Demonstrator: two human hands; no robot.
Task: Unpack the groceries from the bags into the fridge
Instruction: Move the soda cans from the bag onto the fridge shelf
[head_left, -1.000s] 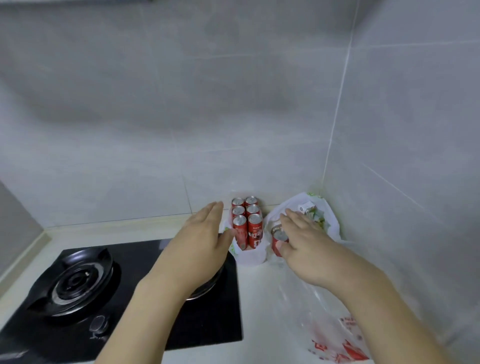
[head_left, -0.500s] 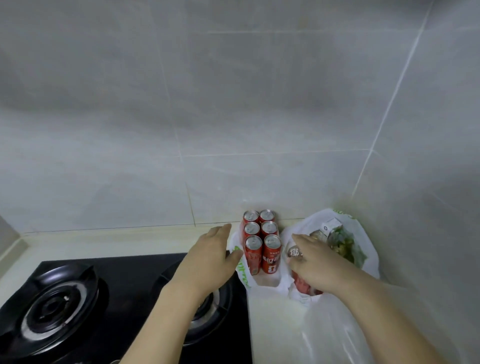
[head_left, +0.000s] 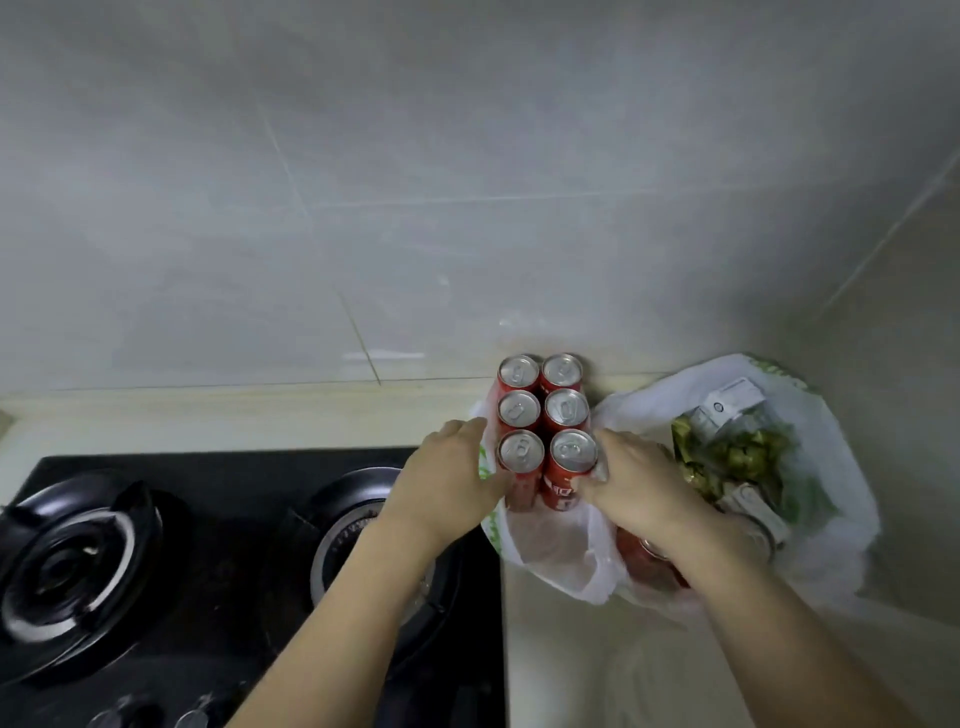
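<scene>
Head view: both hands at six-pack of cans (head_left: 543, 431).
Left hand (head_left: 447, 478): presses pack's left side.
Right hand (head_left: 631, 480): presses right side.
Progress: barely begun; bag (head_left: 831, 467) full.

Two bare forearms, no sleeves in view. Left hand (head_left: 447, 483) and right hand (head_left: 636, 480) bare: no gloves, rings, watch.
</scene>
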